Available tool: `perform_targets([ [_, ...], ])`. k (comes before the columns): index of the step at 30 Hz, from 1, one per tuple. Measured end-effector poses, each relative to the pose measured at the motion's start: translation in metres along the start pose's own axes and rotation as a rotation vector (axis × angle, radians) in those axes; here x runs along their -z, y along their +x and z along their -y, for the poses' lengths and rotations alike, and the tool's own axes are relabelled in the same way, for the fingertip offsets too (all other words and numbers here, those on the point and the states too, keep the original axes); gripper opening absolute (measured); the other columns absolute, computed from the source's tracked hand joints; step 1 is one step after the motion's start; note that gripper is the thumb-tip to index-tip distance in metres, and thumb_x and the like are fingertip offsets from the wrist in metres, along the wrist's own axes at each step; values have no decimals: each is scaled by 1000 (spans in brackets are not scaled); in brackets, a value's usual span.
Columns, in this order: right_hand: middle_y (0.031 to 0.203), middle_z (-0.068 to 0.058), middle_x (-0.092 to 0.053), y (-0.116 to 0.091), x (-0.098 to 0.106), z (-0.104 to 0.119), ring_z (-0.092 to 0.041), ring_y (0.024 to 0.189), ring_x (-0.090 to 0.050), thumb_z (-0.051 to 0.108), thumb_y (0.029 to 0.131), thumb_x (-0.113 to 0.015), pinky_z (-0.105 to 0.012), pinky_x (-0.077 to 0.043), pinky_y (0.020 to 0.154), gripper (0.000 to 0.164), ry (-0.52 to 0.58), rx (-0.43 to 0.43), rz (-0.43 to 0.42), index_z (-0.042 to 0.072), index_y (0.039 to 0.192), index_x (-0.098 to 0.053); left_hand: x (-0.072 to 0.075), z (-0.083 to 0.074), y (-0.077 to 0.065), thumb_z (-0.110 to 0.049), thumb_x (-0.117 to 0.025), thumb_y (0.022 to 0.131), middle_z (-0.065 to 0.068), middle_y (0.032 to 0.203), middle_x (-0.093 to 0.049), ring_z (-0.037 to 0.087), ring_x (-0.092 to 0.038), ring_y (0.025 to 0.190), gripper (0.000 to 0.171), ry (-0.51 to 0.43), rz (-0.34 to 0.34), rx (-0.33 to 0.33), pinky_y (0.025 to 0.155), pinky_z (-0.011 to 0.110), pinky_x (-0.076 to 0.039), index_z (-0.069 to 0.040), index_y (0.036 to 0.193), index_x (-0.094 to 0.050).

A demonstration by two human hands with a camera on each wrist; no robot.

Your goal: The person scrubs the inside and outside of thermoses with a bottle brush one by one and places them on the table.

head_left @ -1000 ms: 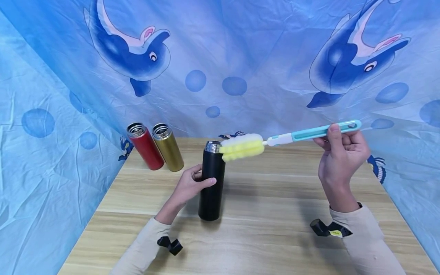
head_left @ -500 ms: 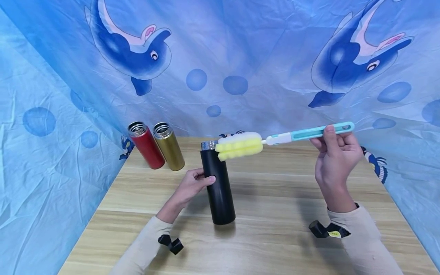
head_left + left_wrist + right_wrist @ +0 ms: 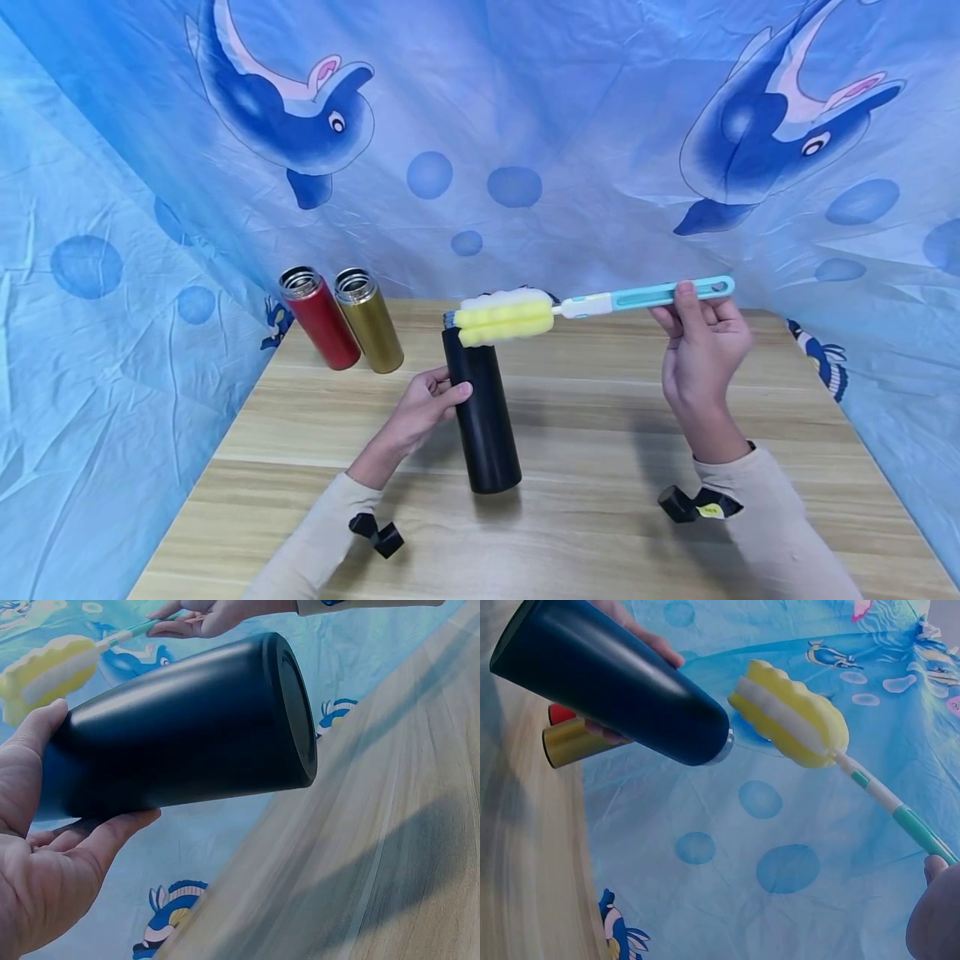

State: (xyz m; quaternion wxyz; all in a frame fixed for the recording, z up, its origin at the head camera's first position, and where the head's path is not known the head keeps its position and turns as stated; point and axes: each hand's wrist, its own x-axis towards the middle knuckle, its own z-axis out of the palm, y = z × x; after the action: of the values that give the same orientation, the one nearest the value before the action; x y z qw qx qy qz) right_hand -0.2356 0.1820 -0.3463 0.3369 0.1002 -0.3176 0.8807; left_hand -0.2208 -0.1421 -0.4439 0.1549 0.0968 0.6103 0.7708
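Note:
In the head view my left hand [image 3: 420, 408] grips a black thermos bottle [image 3: 486, 421] around its body. The bottle leans, its steel mouth to the upper left and its base off the table, as the left wrist view shows. My right hand [image 3: 703, 354] pinches the teal handle of a bottle brush [image 3: 648, 295], held almost level. Its yellow-and-white sponge head [image 3: 506, 320] overlaps the bottle's mouth in the head view. From the right wrist, the sponge [image 3: 791, 712] appears outside the bottle, a gap away from the steel neck [image 3: 725, 748].
A red bottle [image 3: 322, 325] and a gold bottle [image 3: 371, 325], both lidless, stand side by side at the back left of the wooden table [image 3: 600, 500]. A blue dolphin-print curtain [image 3: 585, 125] closes off the back and sides.
The black bottle has been lifted off the table and tilted, its base swinging right. My right hand has moved left, bringing the brush's sponge further over the bottle's mouth in the head view.

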Motion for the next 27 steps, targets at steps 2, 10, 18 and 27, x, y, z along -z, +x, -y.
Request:
perform_targets([
  [2, 77, -21, -68, -1, 0, -3, -26, 66, -75, -10, 85, -76, -31, -62, 65, 21, 20, -18, -7, -18, 96, -59, 0, 1, 0, -15, -67, 94, 5, 102, -76, 14, -73, 92, 59, 0, -1, -3, 87, 33, -60, 18, 139, -45],
  [10, 79, -21, -69, -2, 5, -12, -24, 66, -74, -9, 85, -75, -29, -61, 63, 20, -4, -36, -18, -17, 95, -60, 2, 5, 0, -14, -61, 99, 3, 103, -75, 13, -73, 92, 53, 9, 12, -16, 86, 33, -60, 18, 138, -45],
  [18, 80, -20, -70, -6, 14, -16, -22, 67, -75, -5, 85, -77, -28, -61, 65, 23, -92, -67, -44, -17, 95, -60, 3, 9, 1, -19, -54, 104, 2, 104, -74, 14, -74, 91, 48, -26, 24, -19, 82, 32, -61, 18, 134, -45],
  [27, 77, -19, -71, -10, 21, -17, -21, 66, -74, -11, 90, -69, -28, -61, 65, 8, -112, -91, -34, -15, 90, -62, 4, 10, 7, -25, -51, 107, -1, 97, -74, 9, -71, 82, 40, -78, -8, -27, 70, 23, -58, 7, 129, -48],
])
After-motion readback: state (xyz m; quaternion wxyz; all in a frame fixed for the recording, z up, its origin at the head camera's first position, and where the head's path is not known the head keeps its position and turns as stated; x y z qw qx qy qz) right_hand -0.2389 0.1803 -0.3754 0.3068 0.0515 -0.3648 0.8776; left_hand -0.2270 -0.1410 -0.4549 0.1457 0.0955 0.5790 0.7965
